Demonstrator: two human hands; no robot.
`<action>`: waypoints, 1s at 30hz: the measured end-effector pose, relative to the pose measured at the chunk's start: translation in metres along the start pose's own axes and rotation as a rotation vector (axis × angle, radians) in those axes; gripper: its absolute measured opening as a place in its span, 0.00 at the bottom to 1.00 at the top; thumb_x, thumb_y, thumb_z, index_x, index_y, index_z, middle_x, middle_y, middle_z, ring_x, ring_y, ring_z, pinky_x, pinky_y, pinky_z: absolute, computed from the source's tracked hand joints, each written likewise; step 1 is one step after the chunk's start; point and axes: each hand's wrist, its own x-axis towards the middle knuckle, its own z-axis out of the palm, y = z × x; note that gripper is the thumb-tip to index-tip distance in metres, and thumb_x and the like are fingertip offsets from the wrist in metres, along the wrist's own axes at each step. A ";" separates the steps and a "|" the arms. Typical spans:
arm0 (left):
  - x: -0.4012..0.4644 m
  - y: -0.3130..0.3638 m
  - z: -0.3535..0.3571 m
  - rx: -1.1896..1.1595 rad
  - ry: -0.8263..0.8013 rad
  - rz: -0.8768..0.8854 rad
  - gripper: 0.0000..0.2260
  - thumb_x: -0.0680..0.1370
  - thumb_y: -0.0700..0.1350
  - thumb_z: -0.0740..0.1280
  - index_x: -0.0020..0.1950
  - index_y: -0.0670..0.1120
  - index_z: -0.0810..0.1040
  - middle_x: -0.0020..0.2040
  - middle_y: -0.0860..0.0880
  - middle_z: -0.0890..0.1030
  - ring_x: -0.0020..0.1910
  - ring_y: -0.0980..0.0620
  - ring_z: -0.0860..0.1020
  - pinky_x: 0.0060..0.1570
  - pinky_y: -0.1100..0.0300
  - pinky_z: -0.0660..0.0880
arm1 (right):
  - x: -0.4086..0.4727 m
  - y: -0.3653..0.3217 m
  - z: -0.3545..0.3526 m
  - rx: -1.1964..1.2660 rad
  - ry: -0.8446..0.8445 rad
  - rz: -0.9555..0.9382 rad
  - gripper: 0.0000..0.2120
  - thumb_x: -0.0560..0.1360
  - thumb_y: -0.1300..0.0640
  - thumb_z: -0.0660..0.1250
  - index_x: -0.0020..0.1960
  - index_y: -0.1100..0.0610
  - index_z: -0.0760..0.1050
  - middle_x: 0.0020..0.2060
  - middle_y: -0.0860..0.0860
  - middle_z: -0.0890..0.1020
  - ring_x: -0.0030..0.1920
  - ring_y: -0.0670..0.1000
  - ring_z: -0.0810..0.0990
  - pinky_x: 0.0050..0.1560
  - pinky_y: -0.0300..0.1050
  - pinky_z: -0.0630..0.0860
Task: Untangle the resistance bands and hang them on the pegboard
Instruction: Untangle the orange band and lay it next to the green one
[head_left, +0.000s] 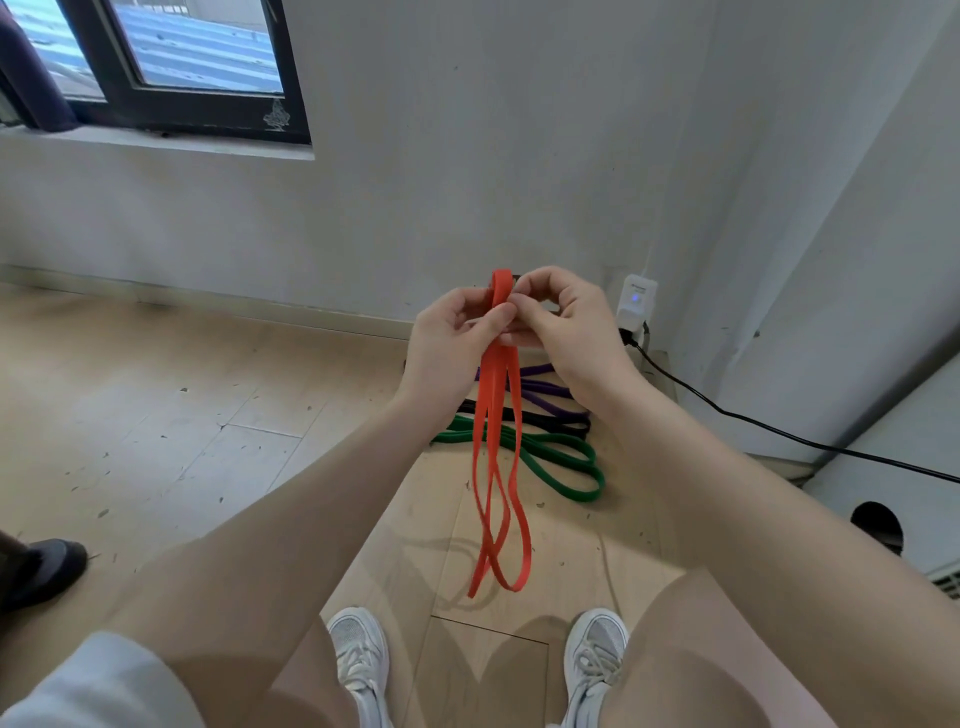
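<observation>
Step in hand: the orange resistance band (497, 415) is being sorted out on its own, lifted clear of the rest; judged to be the untangling stage, with hanging not yet begun.
Left hand (451, 347): fingers are curled and the thumb is pressed against the top fold of the orange band, so the band is pinched at its upper end.
Right hand (566, 332): fingers are curled inward and the same fold is pinched from the 3 o'clock side; the two hands are touching at the fingertips.
Orange band, position: it is held above the floor in front of the person, with several strands hanging toward 6 o'clock; the strands are seen to cross low down, so a twist is judged to remain.
Other bands: a green band (566, 467), a black band (550, 423) and a purple band (545, 395) are left lying together on the wooden floor (182, 415), at 5 o'clock of the hands, near the wall; whether they are knotted with each other cannot be told.
Pegboard: not in view.
Surroundings: a white plug-in device (636, 304) with a black cable (779, 431) is seen at 3 o'clock of the hands; white sneakers (358, 660) are at 6 o'clock.
Next move, as judged: the loops would need to be separated until one clean loop hangs, then carried to the pegboard, which must first be found.
</observation>
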 end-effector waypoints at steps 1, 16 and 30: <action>0.001 0.001 -0.001 -0.026 0.001 -0.025 0.08 0.76 0.43 0.67 0.54 0.46 0.78 0.44 0.50 0.83 0.42 0.56 0.83 0.41 0.63 0.80 | 0.000 0.000 -0.001 0.013 -0.012 0.002 0.08 0.77 0.64 0.63 0.41 0.54 0.75 0.42 0.56 0.81 0.40 0.52 0.84 0.41 0.41 0.81; 0.017 0.024 -0.010 0.158 -0.238 -0.023 0.13 0.76 0.40 0.67 0.57 0.53 0.73 0.48 0.49 0.82 0.48 0.52 0.82 0.52 0.57 0.79 | -0.017 0.033 0.011 -0.085 -0.219 0.109 0.24 0.76 0.55 0.65 0.68 0.49 0.59 0.49 0.46 0.79 0.49 0.45 0.81 0.47 0.39 0.79; 0.059 -0.064 0.006 0.156 -0.257 -0.144 0.08 0.75 0.39 0.68 0.47 0.51 0.74 0.47 0.49 0.82 0.46 0.54 0.80 0.51 0.61 0.75 | 0.026 0.089 -0.072 -0.729 -0.312 0.187 0.09 0.75 0.56 0.67 0.52 0.49 0.68 0.43 0.47 0.82 0.41 0.49 0.81 0.43 0.43 0.76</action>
